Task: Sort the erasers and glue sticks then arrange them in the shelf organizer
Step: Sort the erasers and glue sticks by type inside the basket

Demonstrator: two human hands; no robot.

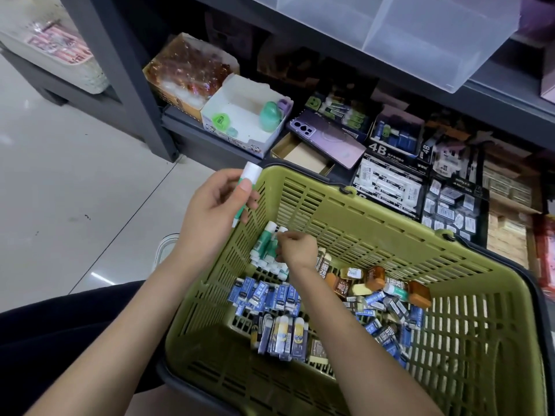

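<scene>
The person's left hand point(219, 202), left of centre in the frame, is curled around a green and white glue stick point(245, 189). The thumb lies across the barrel and the white cap points up toward the shelf. The stick is held just outside the upper left corner of the olive green basket point(390, 211).

The right hand point(295, 249) is down inside the basket with its fingers bunched on the pile of glue sticks point(265, 250) by the left wall. I cannot tell whether it has actually got hold of one.

Below that pile, blue-wrapped erasers point(264, 298) lie in a rough row. Longer dark-sleeved ones point(282, 337) sit below those, and a mixed heap with some brown ones point(375, 277) spreads toward the right.

Behind the basket, on the lower shelf point(180, 121), stands a white carton point(216, 115) holding small green things (sharpeners, perhaps). To its right a purple phone point(327, 139) rests face down across an open box, beside black boxes marked 4B point(387, 181).
</scene>
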